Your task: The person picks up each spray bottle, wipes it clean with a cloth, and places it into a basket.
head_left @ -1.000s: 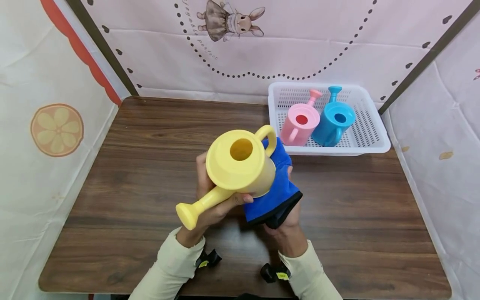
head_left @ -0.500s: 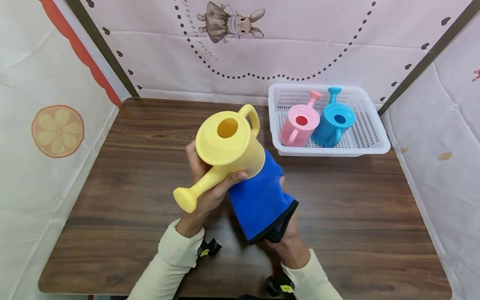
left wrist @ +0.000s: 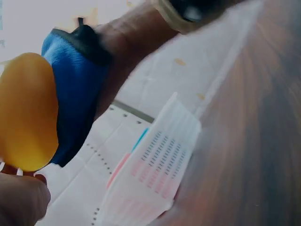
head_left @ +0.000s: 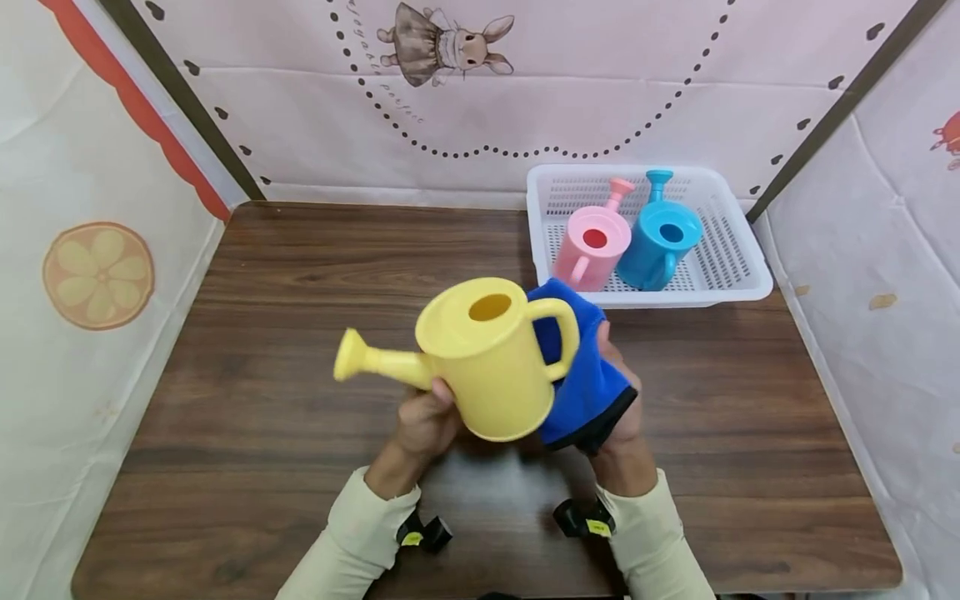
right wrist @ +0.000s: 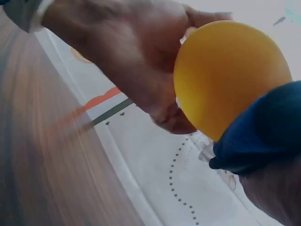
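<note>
A yellow toy watering can (head_left: 495, 375) is held above the table, its spout pointing left and its handle to the right. My left hand (head_left: 426, 423) grips the can's body below the spout, with the thumb on the near side. Bunched in my right hand (head_left: 624, 417) is a blue cloth (head_left: 588, 375) with a black edge, lying against the handle side of the can. Both wrist views show the can's rounded yellow underside (left wrist: 28, 113) with the cloth (right wrist: 263, 127) against it. Most of the right fingers are hidden behind the cloth.
A white perforated basket (head_left: 720, 296) stands at the table's back right. Inside it are a pink watering can (head_left: 581, 258) and a blue watering can (head_left: 647, 254). Printed fabric walls (head_left: 480, 117) enclose the back and sides of the brown wooden table (head_left: 300, 333).
The watering can has come down and right and turned, so its spout points left rather than toward me. The right hand and cloth have moved right, now behind the handle.
</note>
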The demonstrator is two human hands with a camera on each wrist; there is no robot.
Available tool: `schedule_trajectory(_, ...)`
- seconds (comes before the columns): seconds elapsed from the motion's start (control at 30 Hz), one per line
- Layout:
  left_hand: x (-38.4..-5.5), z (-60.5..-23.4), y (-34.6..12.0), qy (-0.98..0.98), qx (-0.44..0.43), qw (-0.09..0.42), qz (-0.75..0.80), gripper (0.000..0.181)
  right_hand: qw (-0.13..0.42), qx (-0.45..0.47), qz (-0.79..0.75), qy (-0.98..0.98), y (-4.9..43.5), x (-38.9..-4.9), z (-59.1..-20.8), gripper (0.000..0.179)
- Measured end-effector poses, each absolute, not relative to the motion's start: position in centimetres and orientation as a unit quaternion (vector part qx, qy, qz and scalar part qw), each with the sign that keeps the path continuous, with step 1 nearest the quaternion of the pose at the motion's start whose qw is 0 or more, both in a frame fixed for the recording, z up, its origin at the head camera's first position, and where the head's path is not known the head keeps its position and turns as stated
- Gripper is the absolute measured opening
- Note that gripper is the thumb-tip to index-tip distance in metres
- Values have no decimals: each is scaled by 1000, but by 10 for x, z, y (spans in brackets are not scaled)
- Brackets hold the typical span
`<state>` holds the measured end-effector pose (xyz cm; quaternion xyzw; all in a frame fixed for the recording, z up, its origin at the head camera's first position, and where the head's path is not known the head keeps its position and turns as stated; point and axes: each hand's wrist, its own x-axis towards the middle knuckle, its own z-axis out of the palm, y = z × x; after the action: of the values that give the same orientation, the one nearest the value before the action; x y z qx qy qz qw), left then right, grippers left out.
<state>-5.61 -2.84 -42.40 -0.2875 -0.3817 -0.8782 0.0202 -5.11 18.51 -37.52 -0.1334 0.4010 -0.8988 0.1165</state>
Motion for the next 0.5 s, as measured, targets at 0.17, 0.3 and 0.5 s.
schedule_trajectory(0.17,-64,-413,-32,-451,-82,104,-883,44,-11,-134,-820,557,169,-40,-386,57)
schedule_trajectory(0.3,-65,-403,-31,-501,12,120,-857,67,-116,-204,-711,662,152,-36,-398,58)
schedule_trajectory(0.5,-73,-432,-41,-530,-85,130,-834,110,-168,-319,-612,704,141,-33,-408,61)
